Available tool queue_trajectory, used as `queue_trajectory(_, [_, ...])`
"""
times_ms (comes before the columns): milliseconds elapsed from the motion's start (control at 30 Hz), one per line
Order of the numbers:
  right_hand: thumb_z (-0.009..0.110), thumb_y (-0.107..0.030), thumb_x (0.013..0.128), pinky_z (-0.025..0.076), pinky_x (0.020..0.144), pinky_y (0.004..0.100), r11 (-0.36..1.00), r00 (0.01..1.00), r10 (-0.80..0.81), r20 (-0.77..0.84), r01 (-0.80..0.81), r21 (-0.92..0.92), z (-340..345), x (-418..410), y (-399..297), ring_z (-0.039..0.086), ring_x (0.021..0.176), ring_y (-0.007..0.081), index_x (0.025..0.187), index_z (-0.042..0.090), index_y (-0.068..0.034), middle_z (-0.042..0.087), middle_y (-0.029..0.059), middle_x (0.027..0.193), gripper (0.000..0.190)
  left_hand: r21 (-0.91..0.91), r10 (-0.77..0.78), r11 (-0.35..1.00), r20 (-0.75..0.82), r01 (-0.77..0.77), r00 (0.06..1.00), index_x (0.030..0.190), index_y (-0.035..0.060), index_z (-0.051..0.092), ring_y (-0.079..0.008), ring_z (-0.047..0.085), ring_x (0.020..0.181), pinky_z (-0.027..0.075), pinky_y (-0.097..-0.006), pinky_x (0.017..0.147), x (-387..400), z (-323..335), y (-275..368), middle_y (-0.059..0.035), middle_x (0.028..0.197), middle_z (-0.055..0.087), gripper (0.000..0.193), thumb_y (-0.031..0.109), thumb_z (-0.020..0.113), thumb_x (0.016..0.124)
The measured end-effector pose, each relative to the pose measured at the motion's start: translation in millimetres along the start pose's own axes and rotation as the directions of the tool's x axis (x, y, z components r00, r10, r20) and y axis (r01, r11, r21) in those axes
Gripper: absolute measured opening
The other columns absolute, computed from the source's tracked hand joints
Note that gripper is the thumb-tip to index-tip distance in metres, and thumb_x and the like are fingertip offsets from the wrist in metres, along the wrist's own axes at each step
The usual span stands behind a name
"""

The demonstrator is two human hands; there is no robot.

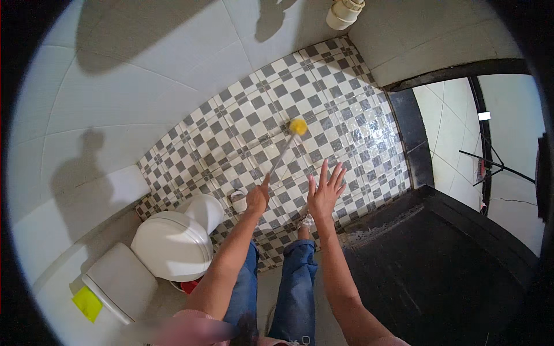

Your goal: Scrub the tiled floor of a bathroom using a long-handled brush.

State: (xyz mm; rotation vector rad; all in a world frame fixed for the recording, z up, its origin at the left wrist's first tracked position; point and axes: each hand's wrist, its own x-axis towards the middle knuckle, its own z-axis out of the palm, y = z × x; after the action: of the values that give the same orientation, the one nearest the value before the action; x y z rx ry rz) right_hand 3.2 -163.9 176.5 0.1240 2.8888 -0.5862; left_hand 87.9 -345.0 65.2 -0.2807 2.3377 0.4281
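Note:
My left hand [258, 198] is closed around the end of a thin-handled brush [283, 155], its index finger stretched along the handle. The brush's round yellow head [298, 126] is at or just above the checkered tile floor [242, 129]; contact cannot be told. My right hand [325, 194] is spread flat with its fingers apart over the floor, to the right of the handle, and holds nothing. Below the two hands show my legs in rolled-up jeans and a foot in a light sandal.
At lower left stands a white toilet with its lid [171, 246] down, a yellow-green cloth or packet [87, 303] on its cistern [123, 281]. A red object [189, 286] lies beside it. A dark raised sill [413, 138] edges the doorway; a black door [433, 264] is at lower right. A pale pipe fitting [344, 15] is above.

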Motion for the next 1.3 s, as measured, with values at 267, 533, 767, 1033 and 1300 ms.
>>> queue_trajectory(267, [0.043, -0.039, 0.088, 0.009, 0.097, 0.063, 0.999, 0.999, -0.031, -0.04, 0.031, -0.016, -40, 27, 18, 0.002, 0.131, 0.0391, 0.136, 0.025, -0.022, 0.007, 0.0184, 0.142, 0.054, 0.089, -0.148, 0.987, 0.172, 0.134, 0.974, 0.137, 0.0223, 0.018, -0.0326, 0.06, 0.072, 0.046, -0.0447, 0.061, -151, 32, -73, -0.0183, 0.075, 0.059, 0.059, 0.018, 0.044, 0.084])
queue_trajectory(533, [0.043, -0.038, 0.088, 0.011, 0.097, 0.0623, 0.993, 0.995, 0.043, -0.092, -0.033, 0.114, -40, 14, 28, 0.003, 0.13, 0.0406, 0.135, 0.026, -0.022, 0.008, 0.0192, 0.142, 0.053, 0.013, 0.002, 1.0, 0.166, -0.004, 0.986, 0.136, 0.0149, 0.019, -0.0329, 0.06, 0.069, 0.048, -0.0415, 0.059, -69, 2, -4, -0.0209, 0.081, 0.06, 0.068, 0.01, 0.051, 0.077])
queue_trajectory(767, [0.042, -0.035, 0.088, 0.013, 0.097, 0.0596, 0.978, 0.987, 0.154, -0.043, -0.146, 0.151, -41, -12, 52, 0.005, 0.13, 0.0405, 0.135, 0.027, -0.021, 0.01, 0.0198, 0.141, 0.051, -0.042, 0.063, 0.997, 0.02, -0.063, 0.998, 0.135, 0.0157, 0.023, -0.0346, 0.059, 0.062, 0.048, -0.0423, 0.053, -122, 52, -46, -0.0205, 0.077, 0.06, 0.058, 0.012, 0.047, 0.083])
queue_trajectory(1033, [0.041, -0.034, 0.089, 0.018, 0.097, 0.0576, 0.972, 0.983, 0.184, 0.002, -0.182, 0.146, -30, -11, 77, 0.011, 0.129, 0.0413, 0.135, 0.027, -0.02, 0.013, 0.0205, 0.14, 0.05, 0.039, 0.095, 0.994, 0.098, -0.099, 0.991, 0.135, 0.0112, 0.024, -0.0327, 0.058, 0.068, 0.046, -0.0438, 0.063, -55, 21, 20, -0.0188, 0.074, 0.059, 0.05, 0.014, 0.039, 0.087])
queue_trajectory(1300, [0.043, -0.032, 0.089, 0.023, 0.098, 0.0504, 0.954, 0.977, 0.208, -0.045, -0.193, 0.232, -43, 1, 88, 0.02, 0.125, 0.0432, 0.134, 0.029, -0.017, 0.02, 0.0261, 0.136, 0.05, 0.042, 0.042, 0.998, 0.209, -0.052, 0.977, 0.137, 0.0148, 0.016, -0.0333, 0.059, 0.082, 0.047, -0.0407, 0.069, -18, 15, 94, -0.0224, 0.087, 0.06, 0.065, 0.002, 0.045, 0.081])
